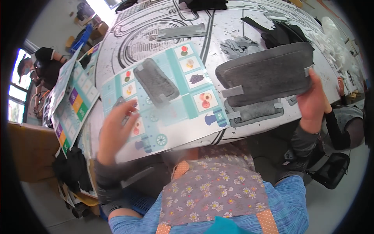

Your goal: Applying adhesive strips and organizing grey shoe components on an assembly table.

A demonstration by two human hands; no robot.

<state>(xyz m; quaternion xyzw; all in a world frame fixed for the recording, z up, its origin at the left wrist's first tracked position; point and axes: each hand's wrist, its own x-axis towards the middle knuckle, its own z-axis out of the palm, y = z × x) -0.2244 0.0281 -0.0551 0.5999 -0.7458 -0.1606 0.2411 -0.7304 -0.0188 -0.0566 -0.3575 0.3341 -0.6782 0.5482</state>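
Note:
My right hand [311, 101] grips the right end of a dark grey plush fabric pad [269, 74] by its light grey tab and holds it up over the table edge. Another tab shows at the pad's lower left. Below it lies a similar grey pad [257, 113], partly covered. Over the left part of a printed sheet [183, 136] with fruit pictures, my left hand [113, 130] is slightly blurred, with its fingers apart. A small grey piece [119, 102] shows behind those fingers, partly hidden. A smaller grey plush pad [156, 82] rests on the sheet's middle.
A long grey pad [181, 32] lies farther back on the white, line-patterned table [226, 19]. Grey scraps [239, 46] and black fabric [282, 33] sit at the back right. More printed sheets [80, 93] hang at the left edge. Other people are at left and right.

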